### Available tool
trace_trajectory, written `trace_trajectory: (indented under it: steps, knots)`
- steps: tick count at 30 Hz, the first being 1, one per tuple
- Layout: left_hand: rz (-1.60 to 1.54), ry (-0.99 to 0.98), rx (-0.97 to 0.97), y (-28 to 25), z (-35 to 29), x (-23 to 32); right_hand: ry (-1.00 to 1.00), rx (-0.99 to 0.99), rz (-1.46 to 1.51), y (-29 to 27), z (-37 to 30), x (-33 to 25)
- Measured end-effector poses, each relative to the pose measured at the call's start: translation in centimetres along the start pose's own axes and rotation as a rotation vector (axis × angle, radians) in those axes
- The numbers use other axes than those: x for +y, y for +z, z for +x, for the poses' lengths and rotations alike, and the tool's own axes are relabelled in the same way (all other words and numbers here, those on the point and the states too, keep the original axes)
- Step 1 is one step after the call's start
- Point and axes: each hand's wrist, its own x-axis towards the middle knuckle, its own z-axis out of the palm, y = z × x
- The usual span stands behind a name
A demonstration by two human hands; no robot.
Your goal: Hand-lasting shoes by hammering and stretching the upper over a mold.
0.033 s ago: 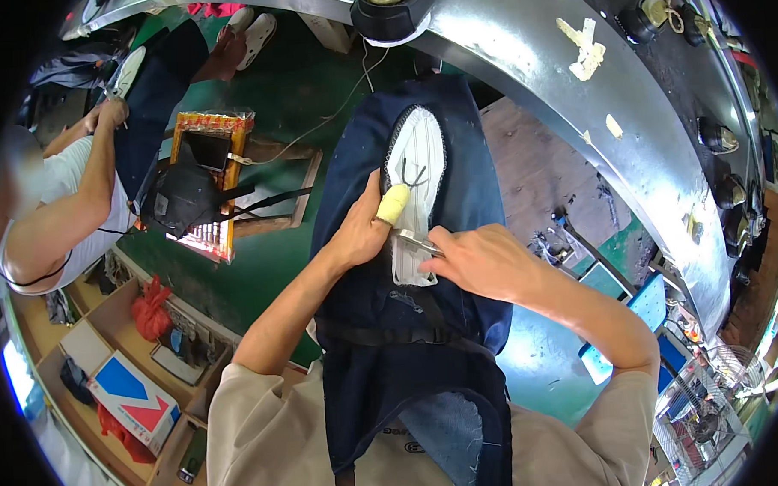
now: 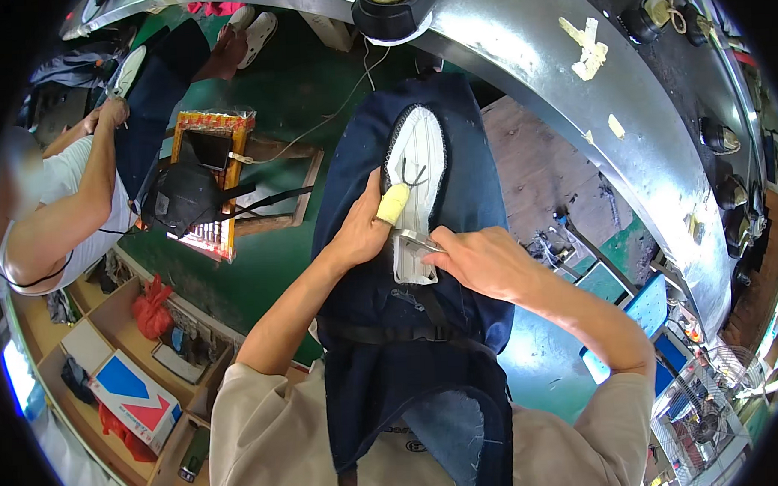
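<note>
Shoe sole (image 2: 418, 169) unmoved, pinned under left hand (image 2: 360, 231) with yellow-capped thumb (image 2: 394, 205); right hand (image 2: 484, 261) clamped on metal tool (image 2: 416, 239), mid-trim seemingly.

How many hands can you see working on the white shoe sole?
2: the person's left hand, its thumb in a yellow cover, steadies the white rubber shoe sole on the dark blue apron; the right hand holds a small metal tool against it.

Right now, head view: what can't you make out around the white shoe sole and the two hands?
- Metal tool: its handle is hidden inside the right hand, so its kind is unclear.
- White shoe sole: the lower end is covered by both hands; the upper beneath it is out of sight.
- Left hand: the yellow thumb cover hides the thumb tip.
- Dark blue apron: covers the lap.
</note>
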Motion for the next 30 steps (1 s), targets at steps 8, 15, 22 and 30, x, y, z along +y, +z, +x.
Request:
trace_trajectory:
  steps: [8, 15, 22, 30]
  knots:
    - [-0.289, 0.112, -0.078, 0.7, -1.8, 1.5, 0.231, -0.339, 0.56, -2.2, -0.3, 1.0]
    - [-0.198, 0.094, -0.008, 1.4, -2.1, 2.7, 0.116, -0.321, 0.338, -1.7, -1.3, 0.3]
    - [-0.31, 0.009, -0.147, 1.1, -2.3, 2.9, 0.182, -0.172, 0.153, -2.9, -3.8, 0.2]
    - [-0.642, -0.117, -0.028, 0.7, 0.9, 1.7, 0.251, 0.101, 0.497, -0.6, 0.6, 1.5]
